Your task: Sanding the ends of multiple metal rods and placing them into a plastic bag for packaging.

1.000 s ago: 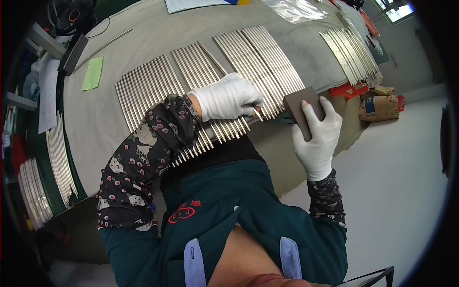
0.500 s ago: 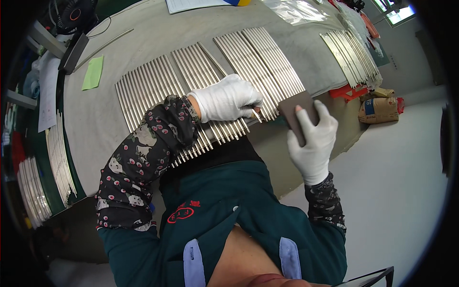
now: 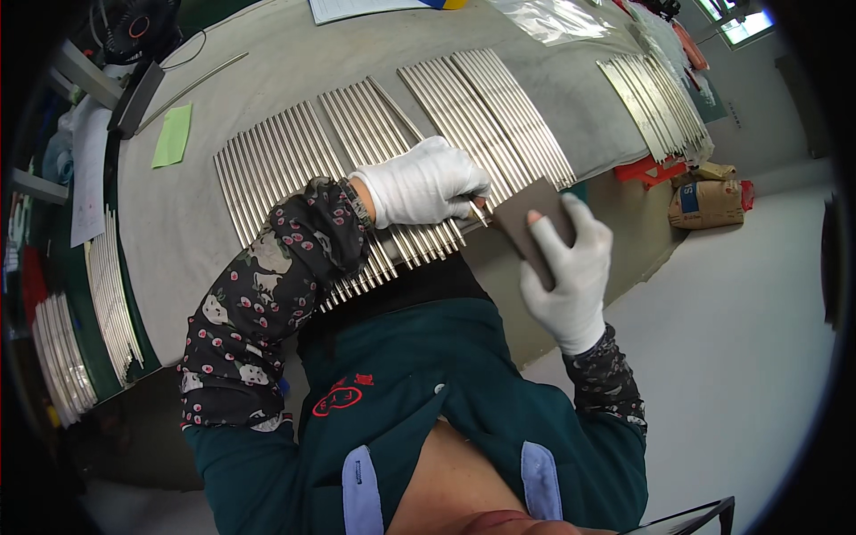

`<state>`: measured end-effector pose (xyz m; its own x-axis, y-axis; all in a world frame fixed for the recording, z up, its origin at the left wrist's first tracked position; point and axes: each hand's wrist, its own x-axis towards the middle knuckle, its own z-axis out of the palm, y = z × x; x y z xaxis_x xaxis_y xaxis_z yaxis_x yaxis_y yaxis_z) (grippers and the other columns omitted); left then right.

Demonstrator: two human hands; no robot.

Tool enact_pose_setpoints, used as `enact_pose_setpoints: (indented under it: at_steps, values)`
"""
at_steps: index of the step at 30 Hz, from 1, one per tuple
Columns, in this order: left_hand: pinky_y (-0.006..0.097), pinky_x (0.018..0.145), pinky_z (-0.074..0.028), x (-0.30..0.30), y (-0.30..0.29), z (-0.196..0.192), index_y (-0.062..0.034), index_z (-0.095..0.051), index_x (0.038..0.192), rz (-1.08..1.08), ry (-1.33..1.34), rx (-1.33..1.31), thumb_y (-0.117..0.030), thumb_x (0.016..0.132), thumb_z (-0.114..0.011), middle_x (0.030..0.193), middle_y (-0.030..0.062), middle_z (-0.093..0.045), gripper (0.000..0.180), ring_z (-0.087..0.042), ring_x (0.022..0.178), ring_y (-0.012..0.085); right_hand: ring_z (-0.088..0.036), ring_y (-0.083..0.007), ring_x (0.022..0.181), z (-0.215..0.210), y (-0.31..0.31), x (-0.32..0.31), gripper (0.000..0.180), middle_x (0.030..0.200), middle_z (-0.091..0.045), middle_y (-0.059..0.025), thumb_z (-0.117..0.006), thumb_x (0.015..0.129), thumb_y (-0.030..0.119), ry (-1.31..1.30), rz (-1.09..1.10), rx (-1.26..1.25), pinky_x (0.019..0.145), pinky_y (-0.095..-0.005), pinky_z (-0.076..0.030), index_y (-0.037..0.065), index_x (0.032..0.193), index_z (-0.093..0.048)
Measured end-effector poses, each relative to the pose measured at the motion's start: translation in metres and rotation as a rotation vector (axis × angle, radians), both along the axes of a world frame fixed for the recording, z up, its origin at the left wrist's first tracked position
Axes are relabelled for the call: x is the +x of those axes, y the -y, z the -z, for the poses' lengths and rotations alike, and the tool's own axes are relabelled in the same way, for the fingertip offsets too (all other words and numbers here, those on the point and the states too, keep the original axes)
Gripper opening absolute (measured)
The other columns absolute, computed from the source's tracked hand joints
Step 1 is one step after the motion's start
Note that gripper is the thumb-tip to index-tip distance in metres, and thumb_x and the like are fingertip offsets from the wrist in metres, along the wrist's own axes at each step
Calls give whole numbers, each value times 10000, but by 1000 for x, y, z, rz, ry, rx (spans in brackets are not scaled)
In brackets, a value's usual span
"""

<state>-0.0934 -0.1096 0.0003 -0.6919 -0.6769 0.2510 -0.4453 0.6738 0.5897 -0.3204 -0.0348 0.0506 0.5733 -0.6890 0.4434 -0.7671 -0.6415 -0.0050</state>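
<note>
My left hand [image 3: 421, 183], in a white glove with bare fingertips, is closed around a thin metal rod [image 3: 481, 214] whose end pokes out toward the right. It reaches across rows of shiny metal rods on the table: a left group [image 3: 275, 165], a middle group [image 3: 358, 125] and a right group [image 3: 489, 107]. My right hand [image 3: 572, 290], gloved the same way, grips a flat brown-grey block [image 3: 539, 218] that looks like a sanding sponge. The block is beside the rod's end at the table's near edge; whether they touch cannot be made out.
The grey-covered table [image 3: 201, 214] carries a green paper slip [image 3: 173, 135] and a lone rod [image 3: 201, 89]. More rods [image 3: 655, 107] lie at the far right, beside a red holder [image 3: 649, 172]. A clear plastic bag [image 3: 557, 20] and papers [image 3: 361, 9] lie at the back. Brown sacks [image 3: 709, 205] stand beyond.
My right hand has brought the block left and slightly down, closer to the rod's end. My left hand keeps its place and hold on the rod.
</note>
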Motion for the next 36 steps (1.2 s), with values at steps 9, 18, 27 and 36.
enact_pose_setpoints:
  at_steps: [9,18,27,36]
  values:
    - [368,688,-491,0,-1,-1,-61,-624,836,16,-25,-10,-133,738,-738,754,89,-626,167,-628,754,276,-506,-361,1002,-3,10,-16,521,1245,-481,-217,-687,596,60,35,62,-106,863,-437,-448,106,1110,-620]
    - [360,683,-501,0,-1,-3,-52,-630,823,45,-48,4,-144,737,-751,770,91,-636,174,-638,761,265,-514,-365,1002,1,-8,-2,528,1232,-485,-211,-714,574,89,121,-37,-3,856,-426,-453,113,1093,-623]
    - [363,730,-513,0,0,-4,-70,-672,844,20,-4,18,-202,800,-698,763,93,-667,142,-658,740,260,-531,-360,1012,1,-1,1,484,1197,-499,-210,-716,594,131,76,-19,-41,835,-417,-467,125,1069,-624]
    - [354,735,-502,1,1,-2,-79,-655,839,25,-28,4,-199,784,-707,750,83,-654,142,-647,738,265,-539,-361,974,2,-9,11,479,1194,-504,-218,-720,595,142,104,-197,23,813,-415,-483,127,1064,-629]
